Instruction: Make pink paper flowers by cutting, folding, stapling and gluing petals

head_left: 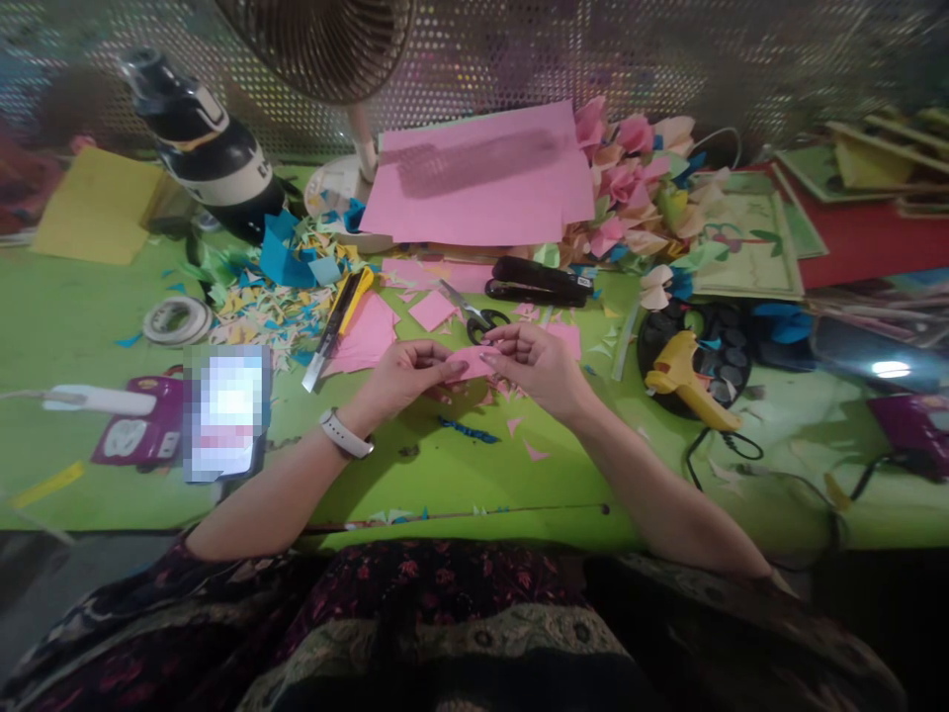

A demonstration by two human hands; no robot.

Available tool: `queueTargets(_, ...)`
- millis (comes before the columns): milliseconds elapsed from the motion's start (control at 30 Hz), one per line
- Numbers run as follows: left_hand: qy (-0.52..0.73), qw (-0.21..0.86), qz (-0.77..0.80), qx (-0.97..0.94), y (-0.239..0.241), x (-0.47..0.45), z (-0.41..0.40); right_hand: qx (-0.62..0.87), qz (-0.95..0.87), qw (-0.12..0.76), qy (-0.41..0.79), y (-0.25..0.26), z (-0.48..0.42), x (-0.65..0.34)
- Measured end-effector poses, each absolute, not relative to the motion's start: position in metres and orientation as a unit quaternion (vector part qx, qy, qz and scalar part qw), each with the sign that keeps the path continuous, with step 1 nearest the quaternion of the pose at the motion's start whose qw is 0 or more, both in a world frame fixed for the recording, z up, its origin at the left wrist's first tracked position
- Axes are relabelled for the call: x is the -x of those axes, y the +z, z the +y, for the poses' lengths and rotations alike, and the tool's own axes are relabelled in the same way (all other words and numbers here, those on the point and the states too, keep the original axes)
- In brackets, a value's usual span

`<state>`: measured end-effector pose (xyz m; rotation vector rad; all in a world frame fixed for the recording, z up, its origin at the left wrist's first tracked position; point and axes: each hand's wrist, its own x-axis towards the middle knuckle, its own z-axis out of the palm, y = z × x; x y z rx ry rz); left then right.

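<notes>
A small piece of pink paper (472, 363) is pinched between both hands above the middle of the green table (415, 485). My left hand (412, 378) grips its left end between thumb and fingers. On the other end, my right hand (535, 366) closes its thumb and fingers. Just behind the hands lie scissors (478, 314) with dark handles, a pink paper square (432, 311) and a black stapler (539, 284). A stack of pink squares (367, 331) sits left of them, with a yellow-and-black box cutter (339, 321) beside it. Pink scraps (535, 451) are scattered below the right hand.
At the left are a phone (228, 410), a tape roll (176, 321) and a tall dark bottle (215, 158). Large pink sheets (478, 183) and paper flowers (630, 173) stand behind. A yellow glue gun (689, 381) rests at the right, its cord near the right forearm.
</notes>
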<state>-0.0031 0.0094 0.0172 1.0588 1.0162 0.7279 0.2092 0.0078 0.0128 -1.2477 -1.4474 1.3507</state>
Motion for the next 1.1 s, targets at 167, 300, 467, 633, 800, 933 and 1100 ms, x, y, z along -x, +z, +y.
queueTargets(167, 0.329, 0.687, 0.451, -0.464, 0.020, 0.003, 0.010, 0.491, -0.570, 0.395, 0.527, 0.011, 0.008, -0.211)
queueTargets(300, 0.326, 0.693, 0.452, -0.458, 0.019, 0.004, 0.011, 0.493, -0.573, 0.397, 0.521, 0.008, 0.009, -0.210)
queueTargets(467, 0.326, 0.695, 0.450, -0.456, 0.018, 0.004, 0.012, 0.491, -0.562, 0.404, 0.529, 0.008, 0.010, -0.208)
queueTargets(633, 0.326, 0.705, 0.443, -0.448, 0.019, 0.004, 0.012, 0.496, -0.554, 0.396, 0.538, 0.012, 0.011, -0.208)
queueTargets(800, 0.328, 0.707, 0.441, -0.446, 0.018, 0.005, 0.013, 0.500, -0.555, 0.387, 0.541, 0.013, 0.011, -0.209)
queueTargets(933, 0.336, 0.708, 0.441, -0.437, 0.016, 0.007, 0.017, 0.512, -0.572, 0.378, 0.517, 0.019, 0.017, -0.216)
queueTargets(1100, 0.340, 0.703, 0.452, -0.431, 0.014, 0.012, 0.022, 0.565, -0.633, 0.397, 0.349, 0.033, 0.044, -0.242)
